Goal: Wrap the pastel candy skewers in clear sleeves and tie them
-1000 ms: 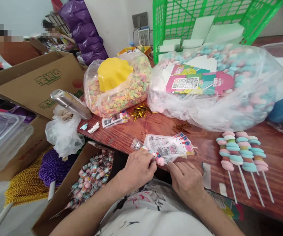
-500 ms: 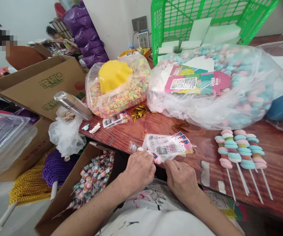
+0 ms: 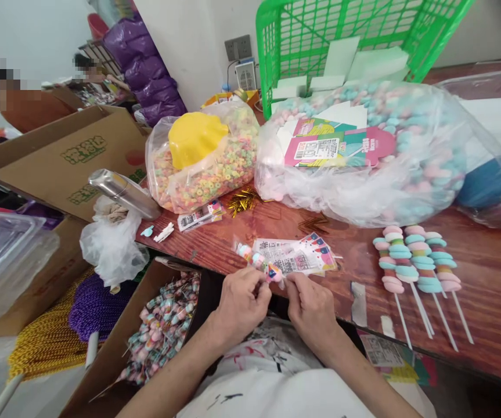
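Note:
A marshmallow candy skewer (image 3: 255,259) in a clear printed bag points up and left at the table's front edge. My left hand (image 3: 242,299) is closed on it near its lower end, fingers curled. My right hand (image 3: 313,307) pinches the gathered bag end around the stick, just below the candy; the fingers hide most of the stick. Flat printed bags (image 3: 291,255) lie fanned out right behind the skewer. Off to the right, several unwrapped marshmallow skewers (image 3: 415,261) rest side by side, their white sticks toward me.
Gold twist ties (image 3: 242,201) lie behind the bags. Large clear sacks hold ring candies (image 3: 215,180) and marshmallows (image 3: 433,168), before a green crate (image 3: 264,64). A carton of wrapped skewers (image 3: 167,319) stands below left, near a steel flask (image 3: 123,194).
More of the bagged skewer now shows above my left hand, tilted up and left. My right hand has come closer to its lower end. The whole view has shifted slightly.

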A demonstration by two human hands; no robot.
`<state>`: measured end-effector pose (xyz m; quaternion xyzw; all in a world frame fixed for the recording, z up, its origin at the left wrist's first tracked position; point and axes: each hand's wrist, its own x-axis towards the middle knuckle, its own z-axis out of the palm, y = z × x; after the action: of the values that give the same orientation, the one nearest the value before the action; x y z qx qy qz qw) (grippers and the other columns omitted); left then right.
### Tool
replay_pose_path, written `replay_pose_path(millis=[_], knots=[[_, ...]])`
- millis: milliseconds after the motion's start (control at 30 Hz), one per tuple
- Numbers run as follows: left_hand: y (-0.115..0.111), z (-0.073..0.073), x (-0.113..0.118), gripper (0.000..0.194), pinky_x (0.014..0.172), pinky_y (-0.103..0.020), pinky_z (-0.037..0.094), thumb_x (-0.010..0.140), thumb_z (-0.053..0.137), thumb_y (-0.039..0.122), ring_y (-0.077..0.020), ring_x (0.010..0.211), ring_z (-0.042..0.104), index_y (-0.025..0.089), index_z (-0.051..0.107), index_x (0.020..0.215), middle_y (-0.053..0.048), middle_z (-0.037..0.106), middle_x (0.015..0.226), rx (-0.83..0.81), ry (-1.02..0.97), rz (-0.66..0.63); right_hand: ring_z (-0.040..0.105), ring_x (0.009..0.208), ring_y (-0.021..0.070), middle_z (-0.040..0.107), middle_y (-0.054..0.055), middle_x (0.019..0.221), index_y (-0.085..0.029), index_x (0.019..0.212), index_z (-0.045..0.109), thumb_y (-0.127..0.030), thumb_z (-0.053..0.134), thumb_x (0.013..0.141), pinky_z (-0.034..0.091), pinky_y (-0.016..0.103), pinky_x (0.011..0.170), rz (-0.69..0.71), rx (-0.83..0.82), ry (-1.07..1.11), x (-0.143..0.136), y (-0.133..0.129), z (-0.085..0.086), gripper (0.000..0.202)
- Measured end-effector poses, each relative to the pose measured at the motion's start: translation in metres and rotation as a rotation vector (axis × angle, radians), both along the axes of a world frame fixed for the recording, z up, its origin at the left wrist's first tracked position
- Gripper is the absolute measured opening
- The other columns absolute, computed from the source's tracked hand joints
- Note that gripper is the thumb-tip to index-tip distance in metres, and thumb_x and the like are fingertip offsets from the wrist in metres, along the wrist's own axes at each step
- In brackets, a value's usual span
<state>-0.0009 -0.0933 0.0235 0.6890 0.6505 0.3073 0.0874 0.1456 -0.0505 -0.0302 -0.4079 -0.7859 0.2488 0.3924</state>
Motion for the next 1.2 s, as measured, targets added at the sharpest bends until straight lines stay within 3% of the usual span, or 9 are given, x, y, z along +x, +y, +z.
replay_pose_path(millis=[200,400,467,567,700,800,900,1033,1200], knots=[[0.005,-0.007,0.002,0.016,0.054,-0.021,0.036,0.079,0.05,0.01,-0.0095,0.053,0.046,0.015,0.056,0.064,0.001,0.051,0.058,0.028,-0.159,-0.002,0.048,0.051,0.01,0.052,-0.003,0.058,-0.019,0.077,0.052,-0.024,0.042,0.094,0.038,0.021,0.05,0.02,-0.234,0.228,-0.006,-0.001,0.016,0.021],[0.011,-0.016,0.001,0.024,0.051,-0.02,0.033,0.076,0.05,0.011,-0.008,0.05,0.04,0.016,0.045,0.053,0.004,0.043,0.052,0.072,-0.297,0.088,0.038,0.047,0.007,0.044,-0.006,0.052,-0.017,0.074,0.057,-0.029,0.055,0.086,0.033,0.019,0.045,0.187,-0.804,0.758,-0.011,-0.005,0.029,0.017],[0.009,-0.018,0.005,0.023,0.053,-0.021,0.035,0.078,0.05,0.011,-0.0084,0.052,0.043,0.016,0.049,0.055,0.003,0.047,0.054,0.042,-0.332,0.033,0.038,0.047,0.0071,0.045,-0.006,0.053,-0.017,0.074,0.057,-0.03,0.057,0.085,0.033,0.019,0.046,0.218,-0.827,0.795,-0.013,-0.005,0.029,0.016],[0.002,-0.016,0.011,0.021,0.054,-0.02,0.039,0.081,0.048,0.009,-0.0082,0.053,0.047,0.015,0.056,0.062,0.001,0.054,0.057,-0.004,-0.382,-0.093,0.045,0.052,0.009,0.051,-0.004,0.057,-0.018,0.075,0.058,-0.026,0.055,0.087,0.037,0.021,0.051,0.144,-0.597,0.633,-0.012,-0.001,0.025,0.015],[-0.007,0.01,0.0,0.015,0.062,-0.024,0.045,0.081,0.05,0.007,-0.0111,0.06,0.051,0.015,0.06,0.073,-0.001,0.059,0.064,0.117,-0.178,-0.184,0.055,0.062,0.0127,0.062,0.001,0.069,-0.017,0.086,0.061,-0.012,0.049,0.087,0.042,0.025,0.06,0.064,0.008,0.268,0.004,0.01,0.02,0.013],[-0.001,0.042,-0.018,0.014,0.093,-0.041,0.044,0.081,0.055,0.009,-0.0216,0.096,0.057,0.016,0.063,0.09,-0.009,0.066,0.094,0.222,0.147,-0.233,0.057,0.066,0.0149,0.063,0.005,0.07,-0.015,0.09,0.061,-0.005,0.044,0.085,0.043,0.028,0.064,0.119,0.352,0.037,0.02,0.017,0.02,0.02],[0.016,0.064,-0.029,0.026,0.104,-0.051,0.032,0.086,0.058,0.027,-0.0309,0.123,0.045,0.015,0.06,0.11,-0.016,0.058,0.121,-0.046,0.312,-0.316,0.056,0.065,0.0158,0.063,0.006,0.069,-0.014,0.092,0.062,-0.003,0.041,0.084,0.043,0.03,0.063,0.234,0.51,-0.088,0.032,0.022,0.027,0.025],[0.036,0.057,-0.034,0.031,0.079,-0.031,0.045,0.081,0.065,0.044,-0.0196,0.083,0.059,0.016,0.061,0.094,-0.005,0.065,0.087,-0.564,0.179,-0.577,0.058,0.067,0.0161,0.068,0.007,0.075,-0.013,0.097,0.061,-0.002,0.042,0.082,0.044,0.032,0.065,0.347,0.642,-0.102,0.043,0.028,0.037,0.027],[0.037,0.033,-0.036,0.025,0.059,-0.019,0.033,0.081,0.066,0.038,-0.01,0.063,0.043,0.015,0.059,0.086,0.004,0.05,0.068,-0.723,-0.163,-0.532,0.063,0.077,0.0174,0.071,0.008,0.08,-0.014,0.098,0.061,0.0,0.048,0.081,0.048,0.033,0.072,0.311,0.677,-0.108,0.057,0.036,0.041,0.025]])
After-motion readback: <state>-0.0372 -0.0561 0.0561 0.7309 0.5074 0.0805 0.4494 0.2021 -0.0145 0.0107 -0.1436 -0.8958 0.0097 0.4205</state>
